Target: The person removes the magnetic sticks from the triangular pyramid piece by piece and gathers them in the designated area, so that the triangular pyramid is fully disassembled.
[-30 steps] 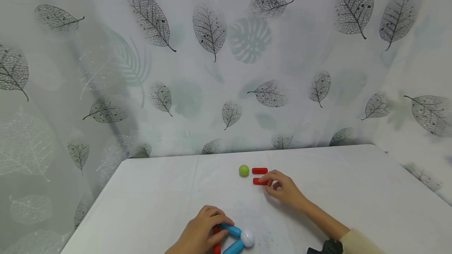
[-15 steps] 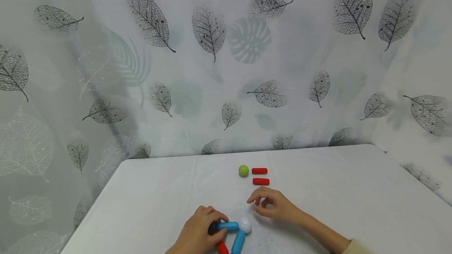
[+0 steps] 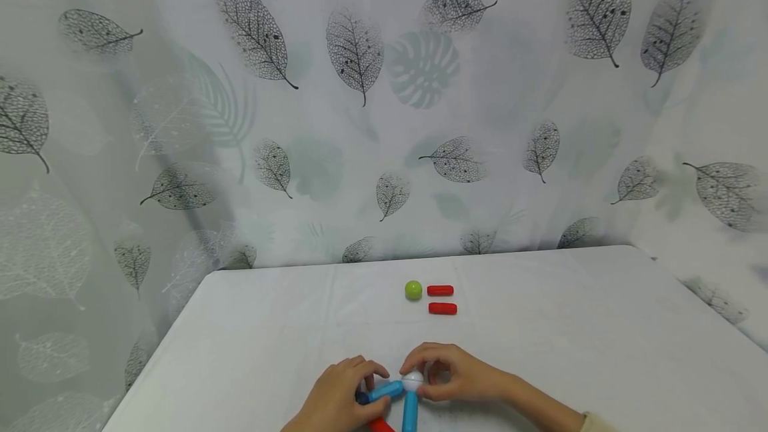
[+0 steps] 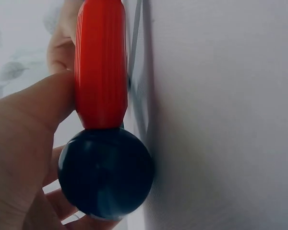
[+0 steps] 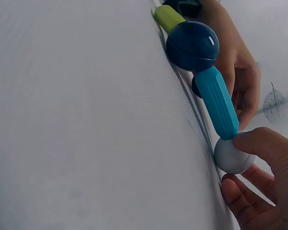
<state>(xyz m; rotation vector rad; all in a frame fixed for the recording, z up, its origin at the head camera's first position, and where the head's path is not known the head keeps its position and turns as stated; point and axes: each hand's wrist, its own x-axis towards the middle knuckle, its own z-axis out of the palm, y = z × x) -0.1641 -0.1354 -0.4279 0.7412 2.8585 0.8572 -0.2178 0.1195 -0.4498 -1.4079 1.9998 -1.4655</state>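
Note:
My left hand [image 3: 339, 392] holds a dark blue ball [image 4: 105, 172], fingers curled behind it. In the left wrist view its thumb lies against the red stick [image 4: 102, 62] on that ball. My right hand [image 3: 462, 375] pinches a white ball [image 5: 230, 155] between thumb and fingers. Two light blue sticks meet at the white ball: one [image 3: 387, 391] runs towards my left hand, the other [image 3: 410, 412] towards me. In the right wrist view, a light blue stick [image 5: 217, 103] links the white ball to another dark blue ball [image 5: 192, 45], with a yellow-green stick [image 5: 169, 18] beyond.
Farther back on the white table [image 3: 540, 312] lie a green ball [image 3: 413, 290] and two loose red sticks, one [image 3: 441, 291] behind the other [image 3: 443, 309]. A leaf-patterned curtain [image 3: 336, 119] hangs behind the table.
My right hand has come back from the red sticks to the white ball and now pinches it. The joined sticks and balls have turned, the near blue stick now pointing straighter towards me.

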